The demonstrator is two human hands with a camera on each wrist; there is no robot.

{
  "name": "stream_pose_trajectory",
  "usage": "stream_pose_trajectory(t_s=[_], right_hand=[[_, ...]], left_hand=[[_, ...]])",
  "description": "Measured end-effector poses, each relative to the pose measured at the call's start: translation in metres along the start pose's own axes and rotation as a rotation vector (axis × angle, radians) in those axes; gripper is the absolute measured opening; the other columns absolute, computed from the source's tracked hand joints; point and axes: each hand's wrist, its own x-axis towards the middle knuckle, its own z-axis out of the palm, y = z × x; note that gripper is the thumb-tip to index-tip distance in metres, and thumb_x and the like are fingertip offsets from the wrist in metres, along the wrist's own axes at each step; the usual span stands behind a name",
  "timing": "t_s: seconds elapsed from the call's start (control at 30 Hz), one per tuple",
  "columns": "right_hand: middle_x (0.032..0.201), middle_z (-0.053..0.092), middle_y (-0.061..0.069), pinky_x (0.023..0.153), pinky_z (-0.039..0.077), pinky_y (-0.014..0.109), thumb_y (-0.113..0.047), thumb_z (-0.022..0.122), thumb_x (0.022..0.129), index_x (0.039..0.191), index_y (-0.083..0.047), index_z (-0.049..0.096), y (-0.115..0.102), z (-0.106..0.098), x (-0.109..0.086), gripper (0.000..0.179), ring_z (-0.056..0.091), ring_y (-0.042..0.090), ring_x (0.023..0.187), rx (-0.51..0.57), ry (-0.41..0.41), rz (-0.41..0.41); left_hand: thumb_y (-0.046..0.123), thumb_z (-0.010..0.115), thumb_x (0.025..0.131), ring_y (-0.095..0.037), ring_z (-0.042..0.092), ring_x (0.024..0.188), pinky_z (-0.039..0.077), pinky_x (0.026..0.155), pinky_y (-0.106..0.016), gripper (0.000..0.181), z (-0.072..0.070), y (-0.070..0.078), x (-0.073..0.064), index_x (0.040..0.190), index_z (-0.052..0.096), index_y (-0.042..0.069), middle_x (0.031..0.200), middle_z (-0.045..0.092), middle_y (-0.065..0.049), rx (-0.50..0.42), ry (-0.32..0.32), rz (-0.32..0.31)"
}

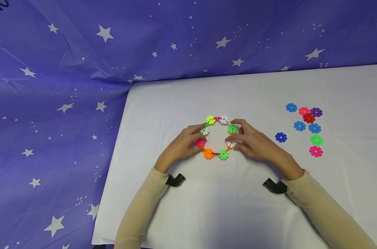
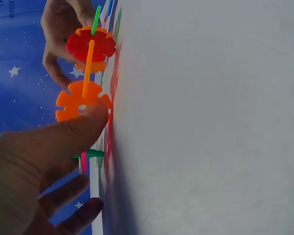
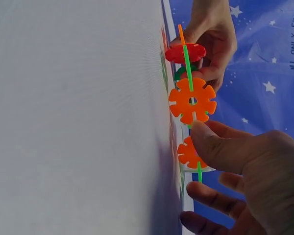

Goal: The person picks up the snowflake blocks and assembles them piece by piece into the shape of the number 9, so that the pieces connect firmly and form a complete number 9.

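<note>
Both hands hold a ring of interlocking notched plastic discs [image 1: 224,154], in yellow, white, green, pink and orange. My left hand [image 1: 183,142] grips its left side. In the left wrist view the left thumb presses on an orange disc [image 2: 71,100], and some other fingers extend below. On the ring's opposite side, my right hand [image 1: 253,141] pinches it near a white disc [image 1: 230,145] and a green disc [image 1: 233,129]. The right wrist view has the right thumb at the edge of an orange disc [image 3: 179,103]. The ring stands close over the white cloth, upright discs linking flat ones.
Several loose discs lie right of the ring, among them a dark blue disc [image 1: 281,137], a purple disc [image 1: 316,112] and a pink disc [image 1: 316,151]. A white cloth [image 1: 213,207] covers the table. Behind it hangs a purple star-patterned sheet [image 1: 182,34]. Black straps [image 1: 176,180] show at both cuffs.
</note>
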Motion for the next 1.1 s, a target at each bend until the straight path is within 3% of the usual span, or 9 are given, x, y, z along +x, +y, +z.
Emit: stream_pose_trajectory(t_s=[0.17,0.33,0.6,0.9,1.1], right_hand=[[0.151,0.033,0.018,0.079,0.055,0.042,-0.018,0.080,0.081,0.136,-0.022,0.059,0.001,-0.002,0.002,0.059,0.058,0.027,0.107,-0.014,-0.021,0.029],[0.142,0.043,0.018,0.085,0.053,0.049,-0.020,0.082,0.080,0.122,-0.018,0.067,0.005,-0.002,0.001,0.044,0.056,0.033,0.108,-0.001,-0.005,0.027],[0.135,0.046,0.015,0.076,0.053,0.041,-0.025,0.083,0.079,0.121,-0.021,0.068,0.005,-0.001,0.000,0.045,0.057,0.027,0.099,0.003,-0.010,0.073],[0.121,0.043,0.011,0.061,0.041,0.028,-0.038,0.085,0.074,0.110,-0.019,0.067,0.003,-0.001,0.001,0.045,0.050,0.018,0.075,-0.042,-0.045,0.120],[0.118,0.041,0.008,0.056,0.036,0.025,-0.037,0.088,0.071,0.105,-0.017,0.067,0.004,0.002,0.001,0.044,0.043,0.013,0.067,-0.026,-0.023,0.122]], left_hand=[[0.033,0.081,0.080,-0.032,0.035,0.142,0.031,0.115,-0.048,0.048,-0.002,0.003,-0.001,0.122,0.066,0.018,0.157,0.032,-0.013,-0.015,-0.046,-0.017],[0.050,0.086,0.068,-0.032,0.031,0.143,0.031,0.114,-0.050,0.071,-0.001,0.008,-0.001,0.127,0.063,0.019,0.160,0.022,-0.015,-0.030,-0.062,0.004],[0.041,0.086,0.073,-0.031,0.041,0.136,0.035,0.111,-0.047,0.056,-0.001,0.008,0.001,0.117,0.067,0.014,0.155,0.034,-0.014,-0.016,-0.043,-0.027],[0.027,0.077,0.082,-0.027,0.028,0.146,0.029,0.114,-0.048,0.053,-0.003,-0.001,0.000,0.131,0.060,0.018,0.161,0.024,-0.008,-0.111,-0.103,-0.047],[0.035,0.085,0.076,-0.026,0.036,0.141,0.034,0.106,-0.049,0.043,0.001,0.001,0.003,0.111,0.067,0.017,0.157,0.032,-0.010,-0.125,-0.051,-0.024]])
